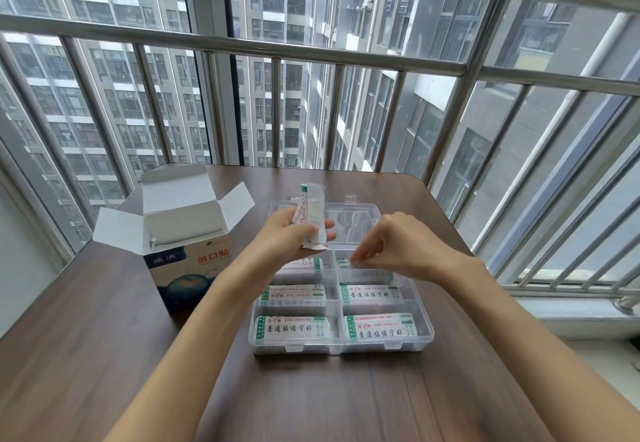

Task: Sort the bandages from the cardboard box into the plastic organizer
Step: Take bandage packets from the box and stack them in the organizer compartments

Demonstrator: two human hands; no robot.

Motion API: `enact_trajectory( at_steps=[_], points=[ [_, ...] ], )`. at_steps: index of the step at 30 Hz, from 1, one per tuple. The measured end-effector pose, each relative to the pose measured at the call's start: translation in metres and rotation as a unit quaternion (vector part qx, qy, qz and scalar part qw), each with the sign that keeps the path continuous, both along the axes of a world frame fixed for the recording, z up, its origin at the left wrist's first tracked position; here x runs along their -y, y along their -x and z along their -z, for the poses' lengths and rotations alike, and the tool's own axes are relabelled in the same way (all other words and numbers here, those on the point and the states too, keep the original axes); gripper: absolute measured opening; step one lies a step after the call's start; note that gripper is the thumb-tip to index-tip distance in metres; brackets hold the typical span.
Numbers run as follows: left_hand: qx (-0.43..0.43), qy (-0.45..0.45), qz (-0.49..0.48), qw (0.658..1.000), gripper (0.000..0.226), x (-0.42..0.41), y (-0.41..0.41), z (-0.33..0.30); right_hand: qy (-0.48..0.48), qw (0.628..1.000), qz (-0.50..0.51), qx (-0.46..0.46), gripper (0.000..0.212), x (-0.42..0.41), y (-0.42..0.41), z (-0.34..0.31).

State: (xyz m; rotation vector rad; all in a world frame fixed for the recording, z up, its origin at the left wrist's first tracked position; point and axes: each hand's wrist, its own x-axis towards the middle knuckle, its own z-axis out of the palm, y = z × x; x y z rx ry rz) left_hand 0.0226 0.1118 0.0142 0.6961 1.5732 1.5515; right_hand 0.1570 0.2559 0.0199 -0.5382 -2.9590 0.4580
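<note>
A: L hand (294, 233)?
B: Curled round a stack of wrapped bandages (311, 214), held upright over the clear plastic organizer (427, 332).
A: R hand (398, 244)?
B: Fingertips (356, 257) pinch a bandage (343, 263) at the organizer's far-right compartment.
A: Other compartments?
B: Four nearer ones hold flat bandage packs w/ green edges; the far-left one too, partly hidden by the L wrist. Lid (349, 214) lies open behind.
A: Cardboard box (187, 247)?
B: Left of the organizer on the wood surface (86, 355), flaps open, upright. Window railing (242, 48) behind.
</note>
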Motion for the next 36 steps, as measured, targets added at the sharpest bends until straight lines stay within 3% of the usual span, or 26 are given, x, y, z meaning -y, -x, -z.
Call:
enact_trajectory(
  at_steps=[7, 13, 15, 18, 19, 23, 27, 30, 33, 36],
  points=[
    [0.038, -0.003, 0.017, 0.999, 0.031, -0.001, -0.005, -0.002, -0.052, 0.996, -0.046, 0.048, 0.010, 0.005, 0.008, -0.007],
    [0.173, -0.042, 0.010, 0.984, 0.037, 0.002, -0.005, -0.008, -0.107, 0.992, -0.052, 0.049, 0.007, 0.007, 0.010, -0.011],
    [0.182, -0.048, 0.013, 0.982, 0.037, 0.003, -0.003, -0.008, -0.048, 0.998, -0.019, -0.023, 0.007, 0.003, 0.005, -0.012],
    [0.149, -0.044, 0.027, 0.988, 0.034, 0.002, -0.004, -0.006, 0.054, 0.959, 0.093, -0.261, 0.012, 0.010, 0.000, -0.016],
    [0.118, -0.035, 0.029, 0.992, 0.032, 0.001, -0.006, -0.005, 0.070, 0.948, 0.123, -0.284, 0.014, 0.018, 0.002, -0.017],
    [0.004, -0.019, 0.016, 1.000, 0.025, -0.003, -0.018, 0.000, 0.057, 0.966, 0.151, -0.203, 0.024, 0.049, 0.016, -0.010],
    [-0.057, -0.020, -0.003, 0.998, 0.029, -0.003, -0.022, 0.003, 0.096, 0.959, 0.177, -0.201, 0.026, 0.046, 0.016, -0.009],
    [-0.061, -0.016, -0.027, 0.998, 0.027, -0.004, -0.021, 0.003, 0.154, 0.953, 0.164, -0.204, 0.020, 0.045, 0.012, -0.013],
    [-0.042, -0.024, -0.030, 0.998, 0.026, -0.005, -0.022, 0.003, 0.155, 0.956, 0.158, -0.193, 0.019, 0.044, 0.011, -0.013],
    [-0.033, -0.030, -0.040, 0.998, 0.021, -0.005, -0.022, 0.005, 0.252, 0.931, 0.163, -0.209, 0.018, 0.040, 0.009, -0.013]
  ],
)
